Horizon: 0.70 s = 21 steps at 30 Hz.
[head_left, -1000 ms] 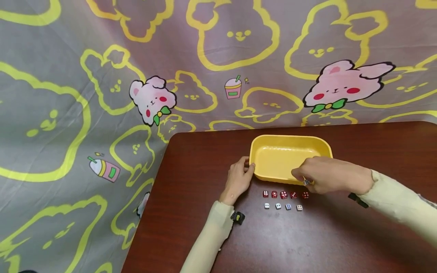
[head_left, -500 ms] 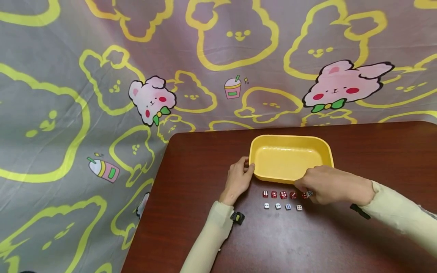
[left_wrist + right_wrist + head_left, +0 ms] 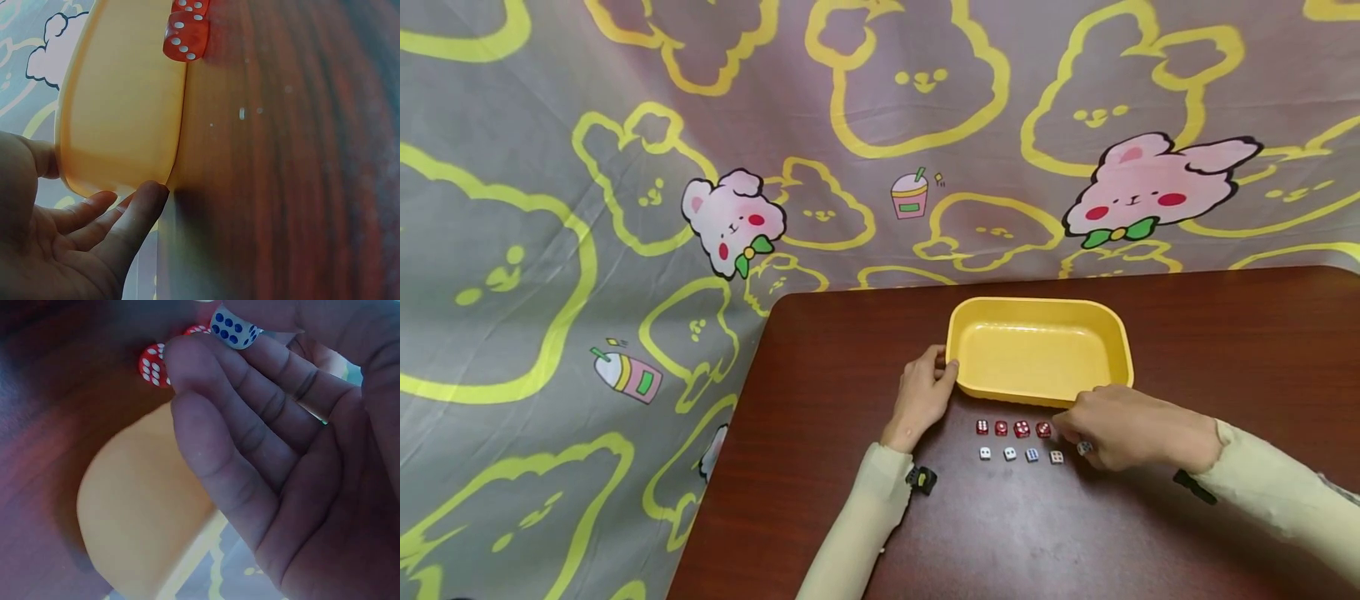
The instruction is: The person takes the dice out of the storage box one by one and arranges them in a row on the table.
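**Hands at the yellow tray and the rows of dice**

The right hand (image 3: 1123,425) rests low over the dark brown wooden bench (image 3: 1225,350), just in front of the near right corner of the shallow yellow plastic tray (image 3: 964,333). Its fingers are curled, and its fingertips (image 3: 187,356) pinch a small white die with blue pips (image 3: 232,328). In the head view, this die (image 3: 1084,447) shows at the fingertips, level with the white row and just to the right of its last die.

The left hand (image 3: 925,392) lies at the left end of the tray. Its fingers are relaxed and nearly straight, and the fingertips (image 3: 147,200) touch the tray's outer wall (image 3: 125,112) where it meets the bench. This hand holds nothing.

Two rows of dice lie on the bench between the hands, close in front of the tray's near wall:
- Four translucent red dice with white pips (image 3: 1011,428) form the row nearer the tray. The left wrist view shows one of them (image 3: 185,37) just beside the tray wall.
- Four small white dice (image 3: 1019,454) form the row nearer the person, parallel to the red row and a little apart from it.

The tray interior shows no contents in the head view. Both forearms wear pale cream sleeves (image 3: 865,517). A grey fabric backdrop printed with yellow outlines and pink rabbits (image 3: 625,208) hangs behind and to the left of the bench.
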Motion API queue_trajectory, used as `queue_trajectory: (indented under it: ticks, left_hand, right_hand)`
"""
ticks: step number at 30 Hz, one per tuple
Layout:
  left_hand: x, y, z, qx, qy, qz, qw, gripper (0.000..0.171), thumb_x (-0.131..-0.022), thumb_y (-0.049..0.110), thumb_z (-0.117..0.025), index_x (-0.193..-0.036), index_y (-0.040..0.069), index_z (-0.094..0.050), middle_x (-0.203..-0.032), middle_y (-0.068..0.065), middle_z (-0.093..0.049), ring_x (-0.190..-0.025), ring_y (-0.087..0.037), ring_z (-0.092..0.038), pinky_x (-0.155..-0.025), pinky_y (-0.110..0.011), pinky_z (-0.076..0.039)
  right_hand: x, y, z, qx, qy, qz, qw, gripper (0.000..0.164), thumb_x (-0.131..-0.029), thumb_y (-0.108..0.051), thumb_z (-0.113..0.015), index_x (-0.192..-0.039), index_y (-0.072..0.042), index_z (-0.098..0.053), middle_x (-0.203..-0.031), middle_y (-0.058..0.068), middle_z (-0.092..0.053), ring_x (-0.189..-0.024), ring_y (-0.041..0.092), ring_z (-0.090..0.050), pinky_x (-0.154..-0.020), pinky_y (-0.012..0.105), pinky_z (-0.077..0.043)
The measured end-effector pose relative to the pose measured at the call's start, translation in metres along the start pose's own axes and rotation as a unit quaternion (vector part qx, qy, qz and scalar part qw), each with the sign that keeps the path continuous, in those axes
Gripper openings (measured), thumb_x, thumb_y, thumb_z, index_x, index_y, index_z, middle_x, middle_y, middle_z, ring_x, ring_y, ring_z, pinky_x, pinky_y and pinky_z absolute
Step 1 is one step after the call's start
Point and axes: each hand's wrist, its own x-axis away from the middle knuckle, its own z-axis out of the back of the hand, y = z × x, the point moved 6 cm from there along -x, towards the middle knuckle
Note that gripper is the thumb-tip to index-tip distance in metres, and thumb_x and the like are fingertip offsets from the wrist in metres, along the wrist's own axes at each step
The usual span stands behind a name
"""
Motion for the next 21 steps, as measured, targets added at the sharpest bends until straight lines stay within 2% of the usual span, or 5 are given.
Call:
queue_trajectory:
  ticks: [8,12,21]
  left_hand:
    - [0.0,0.0,0.0,0.0,0.001,0.0,1.0,0.038,-0.106,0.032,-0.056,-0.137,0.012,-0.066,-0.125,-0.008,-0.076,-0.101,-0.015,-0.078,-0.091,-0.036,-0.06]
    - [0.0,0.0,-0.001,0.002,-0.001,0.002,1.0,0.038,-0.106,0.031,-0.056,-0.137,0.012,-0.065,-0.125,-0.008,-0.076,-0.101,-0.015,-0.078,-0.09,-0.036,-0.06]
    - [0.001,0.0,0.0,0.0,0.0,0.001,1.0,0.038,-0.106,0.031,-0.056,-0.137,0.012,-0.066,-0.125,-0.008,-0.076,-0.101,-0.016,-0.078,-0.09,-0.036,-0.061]
  right_hand:
    - [0.003,0.002,-0.012,-0.003,-0.008,-0.012,1.0,0.039,-0.069,-0.002,-0.08,-0.067,-0.029,-0.052,-0.061,-0.018,-0.04,-0.057,0.004,-0.03,-0.052,0.023,-0.026]
    - [0.004,0.001,-0.018,-0.005,-0.005,-0.01,1.0,0.038,-0.071,-0.001,-0.081,-0.069,-0.028,-0.054,-0.06,-0.018,-0.043,-0.054,0.004,-0.031,-0.051,0.023,-0.028]
    - [0.007,0.002,-0.026,0.023,0.008,-0.008,1.0,0.039,-0.068,-0.003,-0.082,-0.068,-0.028,-0.053,-0.058,-0.017,-0.042,-0.052,0.005,-0.033,-0.049,0.025,-0.029]
